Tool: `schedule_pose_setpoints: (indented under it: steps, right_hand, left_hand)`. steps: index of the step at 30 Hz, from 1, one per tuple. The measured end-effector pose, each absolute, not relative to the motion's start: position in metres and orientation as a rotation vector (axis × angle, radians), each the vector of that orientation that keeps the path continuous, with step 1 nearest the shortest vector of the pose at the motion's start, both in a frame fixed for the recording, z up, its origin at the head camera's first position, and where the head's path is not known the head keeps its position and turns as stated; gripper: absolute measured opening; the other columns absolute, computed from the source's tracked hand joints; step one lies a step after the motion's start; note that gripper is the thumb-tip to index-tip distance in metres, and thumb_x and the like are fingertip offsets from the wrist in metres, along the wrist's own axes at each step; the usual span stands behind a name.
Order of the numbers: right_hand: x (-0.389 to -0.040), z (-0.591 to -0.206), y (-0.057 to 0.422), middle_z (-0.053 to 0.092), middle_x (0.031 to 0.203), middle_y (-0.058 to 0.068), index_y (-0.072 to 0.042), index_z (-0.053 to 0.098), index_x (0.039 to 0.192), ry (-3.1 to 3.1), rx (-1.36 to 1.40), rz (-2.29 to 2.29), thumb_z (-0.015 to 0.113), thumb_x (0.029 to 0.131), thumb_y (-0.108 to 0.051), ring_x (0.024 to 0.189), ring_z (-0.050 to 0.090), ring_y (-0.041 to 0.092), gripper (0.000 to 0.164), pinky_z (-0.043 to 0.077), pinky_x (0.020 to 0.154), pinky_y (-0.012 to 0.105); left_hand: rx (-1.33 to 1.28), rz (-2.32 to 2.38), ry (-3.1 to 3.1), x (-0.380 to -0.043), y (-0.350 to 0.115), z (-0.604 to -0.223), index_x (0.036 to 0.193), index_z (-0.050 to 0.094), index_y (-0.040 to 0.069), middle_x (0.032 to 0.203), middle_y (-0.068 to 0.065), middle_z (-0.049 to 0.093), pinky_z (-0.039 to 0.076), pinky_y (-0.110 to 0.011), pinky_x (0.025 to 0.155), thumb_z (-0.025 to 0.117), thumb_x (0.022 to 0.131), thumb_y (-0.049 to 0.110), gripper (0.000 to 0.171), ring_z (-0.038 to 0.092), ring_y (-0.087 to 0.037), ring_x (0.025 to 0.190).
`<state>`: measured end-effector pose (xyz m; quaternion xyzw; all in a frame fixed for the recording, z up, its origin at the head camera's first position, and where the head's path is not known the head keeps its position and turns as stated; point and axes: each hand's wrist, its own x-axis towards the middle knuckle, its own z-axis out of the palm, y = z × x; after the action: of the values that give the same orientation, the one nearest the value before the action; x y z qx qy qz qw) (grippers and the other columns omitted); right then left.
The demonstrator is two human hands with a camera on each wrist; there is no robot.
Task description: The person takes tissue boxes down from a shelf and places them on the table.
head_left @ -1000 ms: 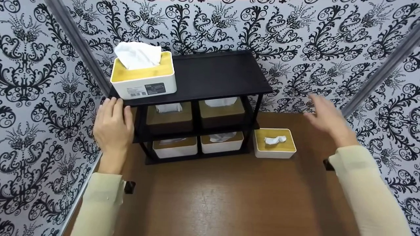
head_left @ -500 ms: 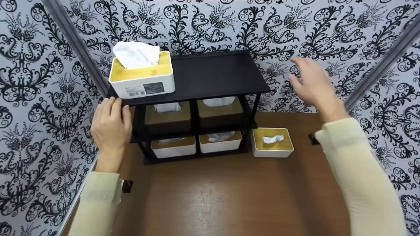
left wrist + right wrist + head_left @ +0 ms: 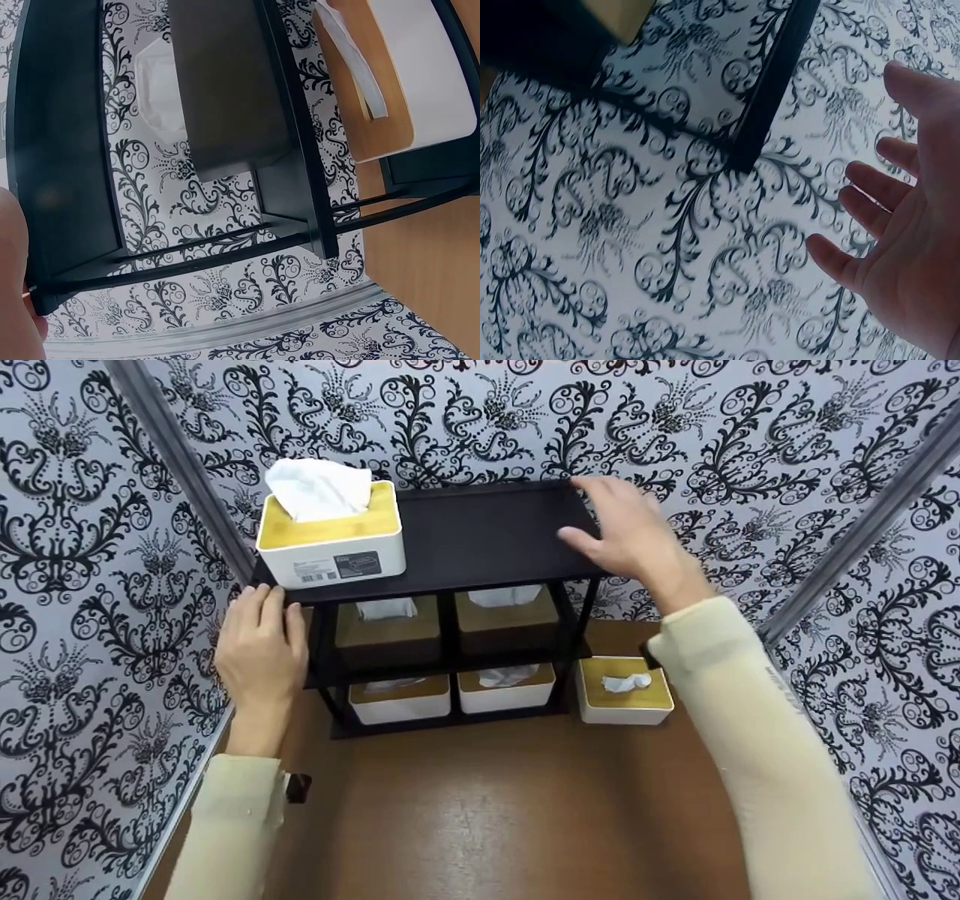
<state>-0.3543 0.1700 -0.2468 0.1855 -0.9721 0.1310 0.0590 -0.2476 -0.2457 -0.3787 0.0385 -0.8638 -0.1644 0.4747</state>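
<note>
A black shelf unit (image 3: pixel 495 536) stands against the wall, with a tissue box (image 3: pixel 330 532) on the left of its top board. This box has a white body, a yellow wood-look lid and a white tissue sticking out. My left hand (image 3: pixel 261 652) rests at the top board's front left corner, just below the box; its fingertips are partly hidden. Over the board's right end hovers my right hand (image 3: pixel 626 529), fingers spread and holding nothing. The right wrist view shows this hand (image 3: pixel 907 217) apart from the shelf's dark corner (image 3: pixel 746 154).
Two tissue boxes sit on the middle shelf, one at left (image 3: pixel 386 630) and one at right (image 3: pixel 506 619). Two more stand on the bottom shelf (image 3: pixel 401 701). Another tissue box (image 3: pixel 626 709) lies on the brown floor (image 3: pixel 465 810) right of the unit. Patterned walls (image 3: pixel 480 420) enclose the space.
My right hand has risen and swung left, from beside the right wall to over the shelf's right end. My left hand has stayed at the corner; the boxes have not moved.
</note>
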Motion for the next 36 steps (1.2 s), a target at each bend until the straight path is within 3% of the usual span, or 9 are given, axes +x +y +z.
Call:
schedule_pose_setpoints:
  steps: [5, 13, 19, 29, 36]
  right_hand:
    - [-0.357, -0.244, 0.144, 0.019, 0.163, 0.007, -0.022, 0.015, 0.157, -2.951, 0.613, 0.363, 0.051, 0.089, -0.064, 0.151, 0.018, 0.031, 0.087, 0.013, 0.122, 0.06]
    - [-0.359, -0.239, 0.094, 0.004, 0.165, -0.001, -0.027, 0.003, 0.157, -3.033, 0.695, 0.346, 0.055, 0.079, -0.074, 0.153, 0.007, 0.023, 0.104, 0.007, 0.124, 0.056]
    - [-0.36, -0.241, 0.061, 0.001, 0.165, -0.006, -0.028, 0.002, 0.157, -3.062, 0.747, 0.319, 0.06, 0.076, -0.073, 0.153, 0.004, 0.018, 0.11, 0.006, 0.126, 0.05]
    - [-0.364, -0.244, 0.018, -0.003, 0.166, -0.003, -0.027, -0.003, 0.157, -3.05, 0.849, 0.162, 0.059, 0.072, -0.079, 0.154, 0.001, 0.02, 0.117, 0.003, 0.124, 0.058]
    - [-0.368, -0.242, -0.008, -0.005, 0.166, -0.004, -0.027, -0.004, 0.157, -3.055, 0.908, 0.168, 0.059, 0.068, -0.083, 0.154, -0.001, 0.019, 0.123, 0.004, 0.124, 0.057]
  left_hand:
    - [0.098, -0.401, -2.106, -0.248, -0.245, -0.379, 0.118, 0.068, 0.004, 0.122, -0.015, 0.067, 0.047, -0.046, 0.107, 0.054, 0.097, 0.028, 0.034, 0.059, -0.035, 0.119]
    - [0.115, -0.382, -2.125, -0.247, -0.249, -0.381, 0.118, 0.066, 0.001, 0.126, -0.017, 0.065, 0.042, -0.044, 0.112, 0.051, 0.099, 0.028, 0.036, 0.057, -0.036, 0.124]
    - [0.112, -0.415, -2.12, -0.249, -0.247, -0.381, 0.118, 0.066, 0.002, 0.126, -0.017, 0.065, 0.042, -0.044, 0.112, 0.051, 0.099, 0.028, 0.036, 0.057, -0.036, 0.124]
    - [0.116, -0.459, -2.104, -0.251, -0.245, -0.382, 0.118, 0.067, 0.004, 0.126, -0.016, 0.065, 0.043, -0.045, 0.112, 0.052, 0.098, 0.028, 0.035, 0.057, -0.035, 0.124]
    - [0.118, -0.417, -2.103, -0.252, -0.247, -0.385, 0.118, 0.066, 0.003, 0.125, -0.017, 0.066, 0.044, -0.044, 0.111, 0.05, 0.099, 0.028, 0.035, 0.058, -0.034, 0.123]
